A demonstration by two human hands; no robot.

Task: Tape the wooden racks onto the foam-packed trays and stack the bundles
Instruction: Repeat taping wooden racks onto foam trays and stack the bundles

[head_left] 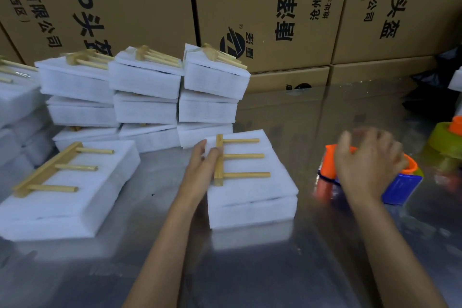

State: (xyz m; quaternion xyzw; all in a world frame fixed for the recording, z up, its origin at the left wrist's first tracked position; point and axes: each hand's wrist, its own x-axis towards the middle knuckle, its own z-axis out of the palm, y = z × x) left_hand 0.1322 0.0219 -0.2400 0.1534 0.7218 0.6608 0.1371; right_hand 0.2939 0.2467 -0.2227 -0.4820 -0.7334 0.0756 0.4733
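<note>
A white foam-packed tray (252, 197) lies on the metal table in front of me, with a wooden rack (233, 157) of three pegs on top. My left hand (202, 165) rests its straight fingers against the rack's bar and the tray's left edge. My right hand (367, 160), blurred, hovers with spread fingers over an orange and blue tape dispenser (400, 185); I cannot tell if it touches it. A second tray (75, 197) with a loose rack (50, 170) lies to the left. Taped bundles (147, 87) stand stacked behind.
Large printed cardboard boxes (270, 7) wall off the back of the table. A second tape roll on an orange holder (447, 137) sits at the right edge. More foam bundles (15, 107) pile up at the far left. Bare metal tabletop (250, 270) lies near me.
</note>
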